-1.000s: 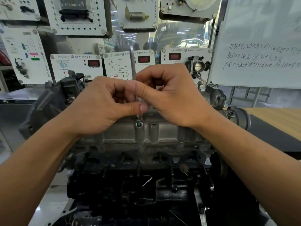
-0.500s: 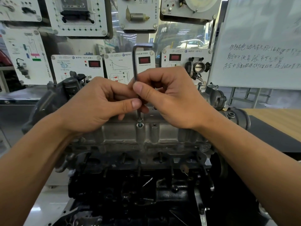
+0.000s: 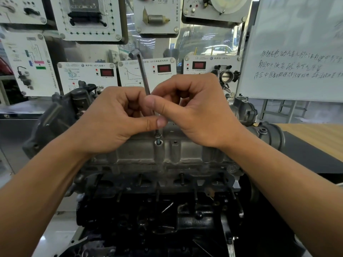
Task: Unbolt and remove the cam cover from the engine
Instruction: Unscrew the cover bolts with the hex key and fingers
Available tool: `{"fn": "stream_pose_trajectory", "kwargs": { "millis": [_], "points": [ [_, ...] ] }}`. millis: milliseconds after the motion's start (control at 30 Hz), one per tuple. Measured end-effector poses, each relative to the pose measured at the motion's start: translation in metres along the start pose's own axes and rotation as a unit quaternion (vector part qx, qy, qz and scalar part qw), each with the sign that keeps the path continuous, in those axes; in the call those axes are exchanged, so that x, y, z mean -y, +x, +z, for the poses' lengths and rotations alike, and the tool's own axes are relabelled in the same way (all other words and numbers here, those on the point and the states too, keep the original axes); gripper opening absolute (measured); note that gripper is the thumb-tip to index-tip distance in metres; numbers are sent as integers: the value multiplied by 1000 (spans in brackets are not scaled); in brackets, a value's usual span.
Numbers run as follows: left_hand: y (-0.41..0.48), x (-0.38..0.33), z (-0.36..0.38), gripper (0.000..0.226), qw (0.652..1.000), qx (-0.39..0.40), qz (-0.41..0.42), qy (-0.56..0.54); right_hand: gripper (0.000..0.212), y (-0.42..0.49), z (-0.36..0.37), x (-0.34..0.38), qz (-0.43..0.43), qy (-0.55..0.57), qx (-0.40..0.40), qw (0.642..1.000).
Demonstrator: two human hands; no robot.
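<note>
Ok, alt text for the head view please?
The left hand and right hand pinch the near-upright shaft of an L-shaped hex key, its tip at a bolt partly raised from the grey cam cover of an engine. Behind stand display panels and a whiteboard.

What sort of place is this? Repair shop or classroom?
Probably an automotive training lab rather than a repair shop: a stripped engine out of any car, wall panels each mounting a single sensor with a digital readout, and a handwritten whiteboard.
</note>
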State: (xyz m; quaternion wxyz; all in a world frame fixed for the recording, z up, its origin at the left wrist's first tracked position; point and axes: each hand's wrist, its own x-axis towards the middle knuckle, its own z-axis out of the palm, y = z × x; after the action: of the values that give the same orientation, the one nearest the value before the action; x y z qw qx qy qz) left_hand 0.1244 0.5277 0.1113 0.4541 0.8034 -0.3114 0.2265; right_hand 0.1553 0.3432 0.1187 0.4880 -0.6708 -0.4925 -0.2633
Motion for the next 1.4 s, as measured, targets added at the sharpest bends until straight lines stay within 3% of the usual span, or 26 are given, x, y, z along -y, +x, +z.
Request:
{"fn": "stream_pose_trajectory", "kwargs": {
  "millis": [267, 500, 633, 767, 900, 1000, 1200, 1400],
  "points": [
    [1, -4, 0, 54, 1000, 0, -6, 22, 9, -1, -1, 3, 15, -7, 24, 1000],
    [-1, -1, -6, 14, 998, 68, 2, -4, 6, -2, -4, 4, 32, -11, 54, 998],
    [-2, -3, -7, 17, 996, 86, 0, -14, 7, -2, -5, 3, 33, 1, 58, 998],
    [-1, -5, -1, 9, 999, 43, 0, -14, 11, -2, -2, 4, 27, 17, 34, 999],
    [-1, -2, 2, 30, 1000, 1, 1, 12, 16, -1, -2, 2, 34, 23, 15, 999],
    [-1, -1, 4, 32, 1000, -4, -6, -2, 16, -1, -2, 1, 37, 20, 8, 999],
    [-2, -3, -2, 23, 999, 49, -19, -2, 30, 2, -2, 2, 15, 7, 47, 999],
    [-4, -8, -8, 22, 995, 92, -25, -18, 31, 0, -2, 2, 27, 9, 81, 996]
  ]
}}
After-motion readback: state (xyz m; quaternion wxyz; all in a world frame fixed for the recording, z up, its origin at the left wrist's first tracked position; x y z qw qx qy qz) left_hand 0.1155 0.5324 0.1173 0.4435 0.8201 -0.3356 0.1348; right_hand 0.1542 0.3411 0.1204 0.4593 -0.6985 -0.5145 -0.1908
